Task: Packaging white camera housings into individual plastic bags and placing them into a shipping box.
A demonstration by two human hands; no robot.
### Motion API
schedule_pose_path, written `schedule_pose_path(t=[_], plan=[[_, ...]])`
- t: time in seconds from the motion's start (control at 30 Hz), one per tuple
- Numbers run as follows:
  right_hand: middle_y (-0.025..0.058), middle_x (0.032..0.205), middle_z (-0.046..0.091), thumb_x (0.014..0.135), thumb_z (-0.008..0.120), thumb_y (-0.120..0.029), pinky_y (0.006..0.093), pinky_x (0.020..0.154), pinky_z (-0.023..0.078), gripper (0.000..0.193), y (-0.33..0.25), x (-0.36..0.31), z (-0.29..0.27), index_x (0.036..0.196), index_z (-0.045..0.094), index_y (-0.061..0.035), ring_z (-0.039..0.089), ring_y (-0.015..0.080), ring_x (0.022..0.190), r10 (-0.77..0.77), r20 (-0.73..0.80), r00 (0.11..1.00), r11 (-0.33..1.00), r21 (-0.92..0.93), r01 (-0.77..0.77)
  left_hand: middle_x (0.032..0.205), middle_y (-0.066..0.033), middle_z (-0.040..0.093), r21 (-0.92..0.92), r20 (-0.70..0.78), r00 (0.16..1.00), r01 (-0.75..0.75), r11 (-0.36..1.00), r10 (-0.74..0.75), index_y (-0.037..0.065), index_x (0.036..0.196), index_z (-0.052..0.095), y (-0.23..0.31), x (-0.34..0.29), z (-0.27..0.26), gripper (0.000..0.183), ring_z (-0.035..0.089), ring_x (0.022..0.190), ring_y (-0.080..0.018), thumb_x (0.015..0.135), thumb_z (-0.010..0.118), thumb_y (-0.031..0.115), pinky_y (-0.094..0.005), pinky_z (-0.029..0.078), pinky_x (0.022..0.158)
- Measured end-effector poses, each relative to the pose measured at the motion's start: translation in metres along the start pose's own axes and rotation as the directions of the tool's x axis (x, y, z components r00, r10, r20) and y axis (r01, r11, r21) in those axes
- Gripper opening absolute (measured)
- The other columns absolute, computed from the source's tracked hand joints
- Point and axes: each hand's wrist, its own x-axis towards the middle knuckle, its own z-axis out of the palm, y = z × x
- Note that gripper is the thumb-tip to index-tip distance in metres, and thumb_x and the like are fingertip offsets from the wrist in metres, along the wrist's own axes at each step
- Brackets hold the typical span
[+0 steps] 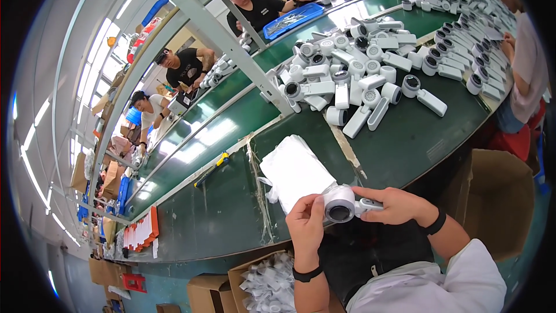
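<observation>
Handheld fan [340, 200], 1: left hand [306, 223] pinching its head, right hand [399, 204] gripping its handle, both nearly closed; slackening grip could be causing a drop.

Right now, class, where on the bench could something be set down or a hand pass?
The green bench is bare between the orange-and-white stack and the white stack, on the near side of the yellow-and-dark tool, and between the fan pile and the right hand. The fan pile itself is crowded.
</observation>
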Motion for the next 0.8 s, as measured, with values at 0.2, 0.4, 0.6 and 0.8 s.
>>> schedule_pose_path(t=[0.2, 0.4, 0.6, 0.8], plan=[[0.0194, 0.098, 0.068, 0.087, 0.064, -0.032, 0.0371, 0.079, 0.051, 0.070, 0.004, -0.008, 0.003, 0.148, 0.035, -0.0146, 0.066, 0.0353, 0.084, 0.035, -0.091, 0.995, 0.997, 0.072, -0.028, 0.075, 0.0001, 0.062, 0.071, 0.004, 0.997, -0.083, 0.994, 0.083, -0.002, 0.095, 0.068, -0.011, -0.001, 0.015, 0.011, 0.052, 0.062, -0.0058, 0.090, 0.067, 0.008, -0.0194, 0.039, 0.056], [0.0141, 0.094, 0.066, 0.089, 0.063, -0.024, 0.0330, 0.064, 0.052, 0.077, 0.018, -0.002, 0.017, 0.152, 0.021, -0.0117, 0.064, 0.0231, 0.068, 0.079, -0.174, 0.982, 0.947, 0.320, -0.020, 0.080, -0.0080, 0.059, 0.484, 0.254, 0.836, -0.546, 0.684, 0.487, 0.002, 0.094, 0.071, -0.004, -0.008, 0.032, 0.014, 0.056, 0.063, -0.0177, 0.080, 0.072, 0.000, -0.0254, 0.045, 0.059], [0.0099, 0.088, 0.062, 0.090, 0.062, -0.011, 0.0281, 0.053, 0.049, 0.083, 0.020, 0.014, 0.034, 0.153, 0.010, -0.0058, 0.058, 0.0121, 0.059, 0.129, -0.273, 0.953, 0.672, 0.731, 0.119, 0.083, -0.0101, 0.062, 0.266, 0.430, 0.775, -0.599, 0.756, 0.463, 0.002, 0.093, 0.070, -0.015, -0.020, 0.043, 0.012, 0.060, 0.067, -0.0207, 0.081, 0.071, -0.001, -0.0265, 0.048, 0.060], [0.0091, 0.085, 0.063, 0.088, 0.067, -0.019, 0.0276, 0.053, 0.049, 0.083, 0.009, 0.005, 0.024, 0.152, 0.016, -0.0058, 0.058, 0.0118, 0.057, 0.144, -0.271, 0.952, 0.803, 0.594, 0.048, 0.087, -0.0047, 0.062, 0.036, -0.002, 0.987, -0.159, 0.987, 0.160, 0.000, 0.110, 0.059, -0.016, -0.008, 0.020, 0.020, 0.059, 0.071, -0.0113, 0.099, 0.055, 0.017, -0.0237, 0.048, 0.058]])
